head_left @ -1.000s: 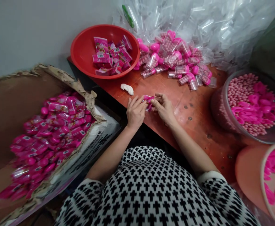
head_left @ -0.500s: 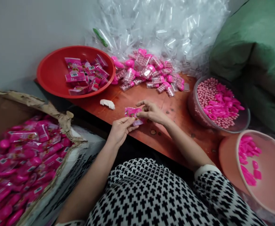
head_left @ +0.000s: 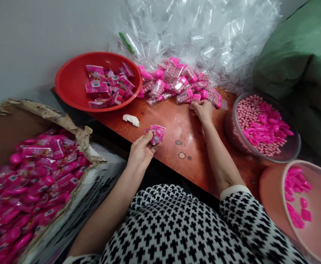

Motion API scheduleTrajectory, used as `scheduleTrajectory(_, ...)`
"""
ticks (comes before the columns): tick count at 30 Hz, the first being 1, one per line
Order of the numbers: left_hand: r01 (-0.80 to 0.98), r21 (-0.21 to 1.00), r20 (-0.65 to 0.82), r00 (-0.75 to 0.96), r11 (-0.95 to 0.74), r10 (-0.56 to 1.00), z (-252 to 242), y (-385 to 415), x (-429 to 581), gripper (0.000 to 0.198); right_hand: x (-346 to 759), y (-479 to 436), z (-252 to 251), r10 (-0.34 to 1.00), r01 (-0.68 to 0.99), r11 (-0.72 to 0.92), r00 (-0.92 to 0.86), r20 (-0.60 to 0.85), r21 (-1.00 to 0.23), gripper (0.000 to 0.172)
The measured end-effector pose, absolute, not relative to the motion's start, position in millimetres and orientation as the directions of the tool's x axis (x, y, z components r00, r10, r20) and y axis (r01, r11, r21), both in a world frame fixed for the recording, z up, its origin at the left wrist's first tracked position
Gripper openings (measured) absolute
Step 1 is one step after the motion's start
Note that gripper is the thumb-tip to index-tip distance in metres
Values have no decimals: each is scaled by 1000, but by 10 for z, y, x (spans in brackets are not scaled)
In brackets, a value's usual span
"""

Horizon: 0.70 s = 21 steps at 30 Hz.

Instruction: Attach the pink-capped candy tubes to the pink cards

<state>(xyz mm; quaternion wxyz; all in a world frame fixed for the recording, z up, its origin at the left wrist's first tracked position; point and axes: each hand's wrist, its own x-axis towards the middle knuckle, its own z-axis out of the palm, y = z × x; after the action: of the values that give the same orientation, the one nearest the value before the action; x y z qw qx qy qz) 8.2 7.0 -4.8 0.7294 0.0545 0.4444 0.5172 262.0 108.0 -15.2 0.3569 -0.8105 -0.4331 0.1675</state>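
Box [head_left: 99,160] already heaped with packs [head_left: 43,183], loads of tubes [head_left: 180,84] still loose. Left hand [head_left: 141,152] pinches a packet [head_left: 158,133]; right hand [head_left: 204,111]'s at the tubes, can't tell if gripping.

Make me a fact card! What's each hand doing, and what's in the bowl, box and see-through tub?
Left hand: pinching a small printed pink plastic packet
Right hand: at a pile of clear, pink-capped plastic tubes; grip unclear
Round red plastic bowl: more printed pink packets
Torn brown cardboard box: heaped shiny pink packages
Round see-through plastic tub: pale pink beads, bright pink pieces
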Motion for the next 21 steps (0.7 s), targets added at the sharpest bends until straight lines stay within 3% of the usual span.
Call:
scheduleTrajectory(4, -724, 505, -625, 68, 470, 777, -22, 108, 94, 9, 2499, 693, -113, 878, 181, -233, 461, -127, -956, 19)
scheduleTrajectory(7, -734, 488, -640, 66, 472, 765, -16, 122, 146, 9, 2343, 338, -18, 927, 0, -205, 322, -194, -979, 22)
scheduleTrajectory(9, -748, 477, -642, 63, 462, 764, -15, 124, 178, 8, 2257, 145, 28, 941, -17, -205, 272, -202, -979, 22)
scheduleTrajectory(11, -764, 470, -628, 63, 443, 775, -15, 120, 197, 8, 2219, 14, 39, 949, 86, -217, 253, -189, -972, 22)
scheduleTrajectory(13, -774, 469, -617, 59, 426, 785, -13, 112, 200, 11, 2232, -56, 21, 961, 312, -239, 210, -179, -919, 26)
scheduleTrajectory(17, -778, 478, -627, 24, 409, 779, -17, 94, 182, 12, 2309, -101, -9, 985, 826, -170, 153, -76, -537, 39)
scheduleTrajectory(19, -778, 482, -626, 16, 403, 780, -28, 85, 174, 11, 2325, -115, 3, 993, 925, -98, 116, 29, -366, 43)
scheduleTrajectory(21, -777, 484, -620, 19, 402, 784, -45, 79, 168, 10, 2321, -130, 21, 998, 956, -4, 23, 59, -292, 49)
